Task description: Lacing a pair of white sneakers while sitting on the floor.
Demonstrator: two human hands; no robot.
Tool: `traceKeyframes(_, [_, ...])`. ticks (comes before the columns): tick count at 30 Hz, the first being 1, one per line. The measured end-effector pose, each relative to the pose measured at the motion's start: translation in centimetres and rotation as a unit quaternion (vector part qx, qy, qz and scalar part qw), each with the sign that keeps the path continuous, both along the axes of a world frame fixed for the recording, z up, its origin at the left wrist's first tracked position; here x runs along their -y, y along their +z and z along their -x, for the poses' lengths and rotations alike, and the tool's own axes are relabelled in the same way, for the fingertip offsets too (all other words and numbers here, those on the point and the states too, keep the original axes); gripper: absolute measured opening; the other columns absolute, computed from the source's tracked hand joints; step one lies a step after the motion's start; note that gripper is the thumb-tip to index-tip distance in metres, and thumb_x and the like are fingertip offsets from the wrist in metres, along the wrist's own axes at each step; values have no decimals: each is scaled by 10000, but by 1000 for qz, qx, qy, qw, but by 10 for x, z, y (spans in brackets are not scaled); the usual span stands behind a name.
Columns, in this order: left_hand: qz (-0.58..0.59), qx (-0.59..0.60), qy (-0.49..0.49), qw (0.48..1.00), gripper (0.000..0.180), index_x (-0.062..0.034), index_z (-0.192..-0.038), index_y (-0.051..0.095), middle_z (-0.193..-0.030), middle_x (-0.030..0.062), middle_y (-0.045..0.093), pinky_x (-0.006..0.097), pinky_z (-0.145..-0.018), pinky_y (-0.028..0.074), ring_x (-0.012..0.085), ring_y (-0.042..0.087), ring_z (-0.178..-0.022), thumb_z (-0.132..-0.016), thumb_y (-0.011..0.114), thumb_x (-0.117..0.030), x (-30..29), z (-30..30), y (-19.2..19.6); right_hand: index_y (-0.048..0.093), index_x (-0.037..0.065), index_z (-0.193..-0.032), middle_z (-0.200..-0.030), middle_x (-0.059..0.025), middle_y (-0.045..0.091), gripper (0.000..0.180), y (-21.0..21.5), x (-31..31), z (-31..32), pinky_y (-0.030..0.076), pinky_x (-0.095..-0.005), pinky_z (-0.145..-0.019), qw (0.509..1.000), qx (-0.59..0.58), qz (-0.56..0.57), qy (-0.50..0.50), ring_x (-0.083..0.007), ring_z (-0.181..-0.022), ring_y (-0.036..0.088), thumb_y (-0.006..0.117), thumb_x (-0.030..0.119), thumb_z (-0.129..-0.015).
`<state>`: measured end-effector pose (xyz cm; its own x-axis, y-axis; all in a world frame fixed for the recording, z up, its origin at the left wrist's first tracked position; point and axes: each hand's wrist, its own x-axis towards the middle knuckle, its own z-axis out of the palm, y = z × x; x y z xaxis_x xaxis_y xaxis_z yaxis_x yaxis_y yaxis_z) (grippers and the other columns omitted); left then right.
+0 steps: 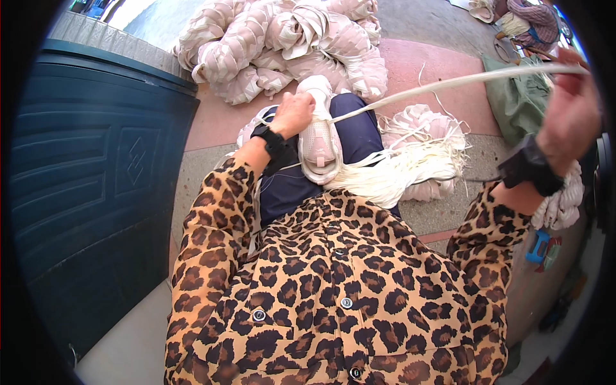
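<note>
A pale pink and white sneaker (pixel 321 144) lies on my lap, over dark blue trousers (pixel 356 125). My left hand (pixel 295 114) is closed on the side of the sneaker near its upper end. From the sneaker a white shoelace (pixel 449 83) stretches taut, up and out to the far right. There its other end meets the fingers of my right hand (pixel 568 109), blurred by motion but closed on the lace. A thick bunch of loose cream shoelaces (pixel 391 173) is spread over my thigh, beside the sneaker.
Ahead on the pink floor is a large heap of pale pink shoe uppers in bundles (pixel 282 48). More bundled uppers (pixel 423 125) lie right of my legs. A dark blue panelled door (pixel 102 147) stands close on my left; a green cloth (pixel 523 99) lies at right.
</note>
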<state>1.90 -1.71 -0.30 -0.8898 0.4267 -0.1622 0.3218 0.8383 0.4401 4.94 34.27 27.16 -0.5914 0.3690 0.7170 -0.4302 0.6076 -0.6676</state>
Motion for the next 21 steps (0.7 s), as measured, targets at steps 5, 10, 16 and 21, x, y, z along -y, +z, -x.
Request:
traceKeyframes(5, [-36,59,38,997,245,-96,-1025,551,-801,91,617,381,-796,390,306,492,-901,-786,548,-147,23,-15,6,434,152,-690,-548,88,325,217,-131,111,-2,204,-169,-374,776,376,391,321,-12,-434,259,496,228,-883])
traceKeyframes(10, [-45,60,2,997,294,-116,-1067,548,-863,106,608,418,-770,431,336,489,-926,-773,547,-117,16,-11,10,645,61,-889,-714,-143,623,221,-264,189,-33,481,-336,-622,790,499,0,357,-249,-637,612,571,239,-780])
traceKeyframes(16, [-193,132,86,969,279,-51,-1057,534,-724,30,563,242,-608,415,115,495,-657,-782,572,-82,33,-6,-3,625,58,-845,-720,-156,613,201,-268,227,-35,481,-397,-662,856,427,-196,216,-316,-737,606,551,229,-770])
traceKeyframes(21, [-274,219,158,923,324,-14,-1130,469,-735,-5,525,196,-609,413,48,470,-674,-828,546,-105,33,-3,6,581,36,-751,-685,-120,612,115,-286,234,-25,486,-335,-506,845,330,-362,213,-255,-583,617,511,125,-773])
